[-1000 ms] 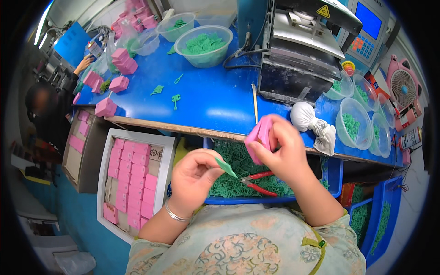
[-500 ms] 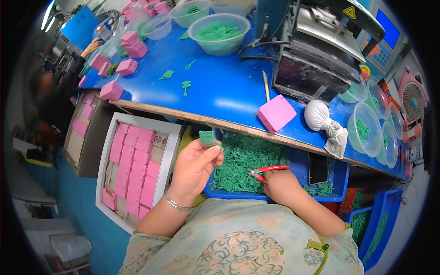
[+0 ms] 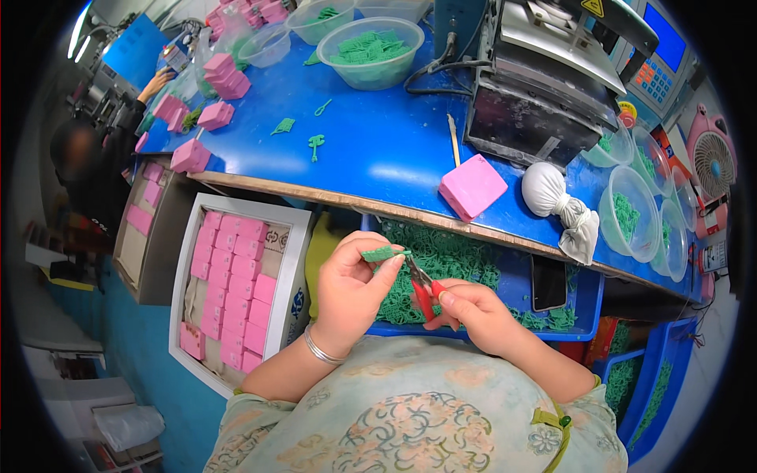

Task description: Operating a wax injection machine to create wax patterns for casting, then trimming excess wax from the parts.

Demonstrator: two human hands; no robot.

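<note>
Pinched between the thumb and fingers of my left hand (image 3: pixel 347 288) is a small green openwork piece (image 3: pixel 380 254). My right hand (image 3: pixel 477 311) grips red-handled nippers (image 3: pixel 424 293), whose metal jaws meet the piece's right end; whether they are closed on it is too small to tell. Both hands are over a blue tray (image 3: pixel 585 319), in front of the table edge. A heap of green lattice-like pieces (image 3: pixel 465 268) fills much of the tray, partly hidden by my hands. A dark phone (image 3: pixel 549 282) lies at its right side.
On the blue table are a pink block (image 3: pixel 473 188), a brush (image 3: pixel 454 142), a white cloth pouch (image 3: pixel 548 195), a plastic bowl (image 3: pixel 377 80) and a machine (image 3: pixel 536 118). A white-rimmed box (image 3: pixel 293 268) of pink blocks stands left. Another person's hand (image 3: pixel 158 83) shows far left.
My right hand has lifted the nippers from over the tray and brought them left to the green piece. My left hand has lowered slightly and tilted the piece flatter.
</note>
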